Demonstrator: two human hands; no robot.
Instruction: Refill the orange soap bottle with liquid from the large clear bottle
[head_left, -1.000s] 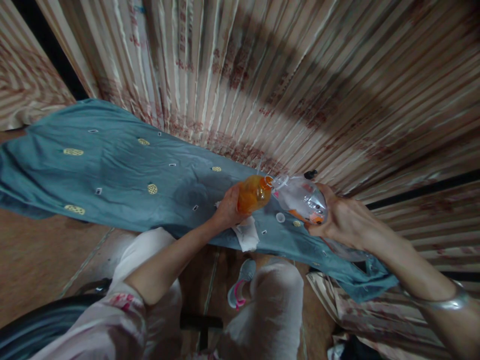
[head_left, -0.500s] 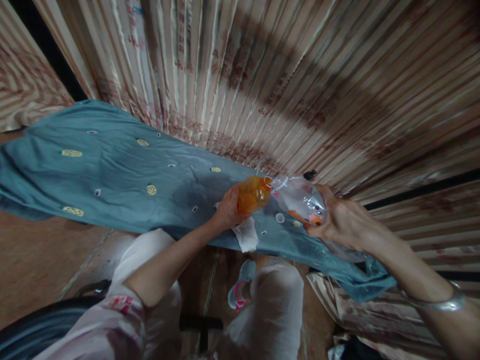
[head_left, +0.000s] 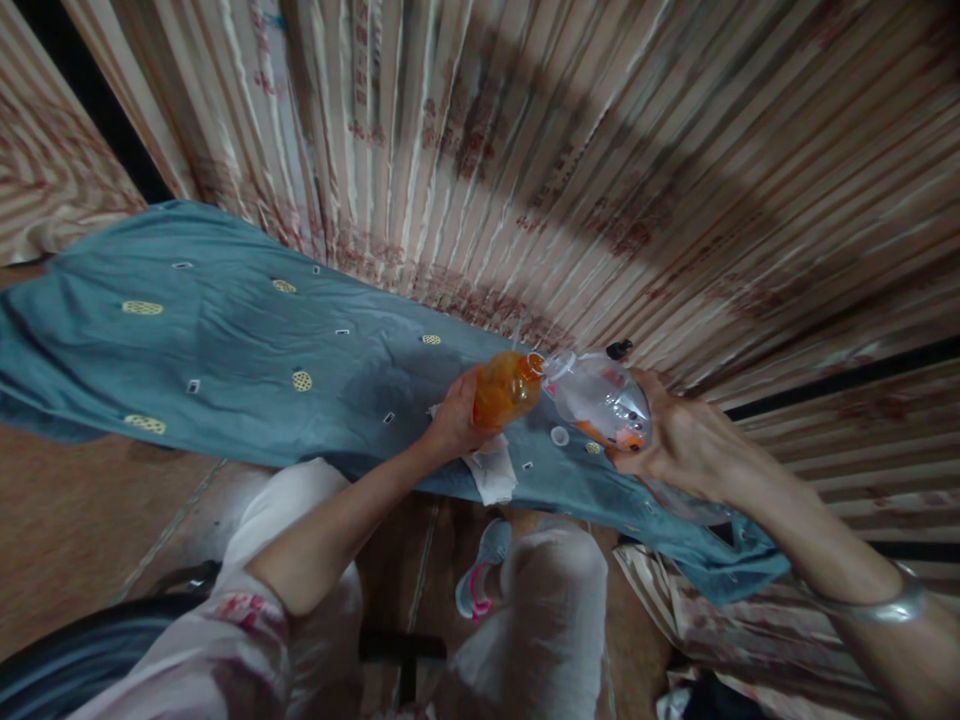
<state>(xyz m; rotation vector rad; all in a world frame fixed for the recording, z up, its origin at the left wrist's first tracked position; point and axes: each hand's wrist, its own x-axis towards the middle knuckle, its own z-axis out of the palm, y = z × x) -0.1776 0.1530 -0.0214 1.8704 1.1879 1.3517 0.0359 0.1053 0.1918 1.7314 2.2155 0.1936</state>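
My left hand [head_left: 455, 417] is closed around a bottle of orange liquid [head_left: 506, 390], its neck tipped to the right. My right hand [head_left: 679, 440] grips a larger clear plastic bottle [head_left: 596, 395] with an orange patch on its side; it is tilted, mouth toward the left. The two mouths meet or nearly meet; I cannot tell whether they touch. A small whitish bottle cap [head_left: 559, 436] lies on the cloth below the clear bottle. Beneath the orange bottle is a crumpled white tissue [head_left: 493, 472]. My right palm hides part of the clear bottle.
A blue-green cloth with pineapple prints [head_left: 247, 340] covers the narrow table. Pleated striped curtains [head_left: 525, 150] hang right behind it. A small black object [head_left: 619, 349] sits near the table's back edge. My knees and a grey shoe [head_left: 491, 545] are below the front edge.
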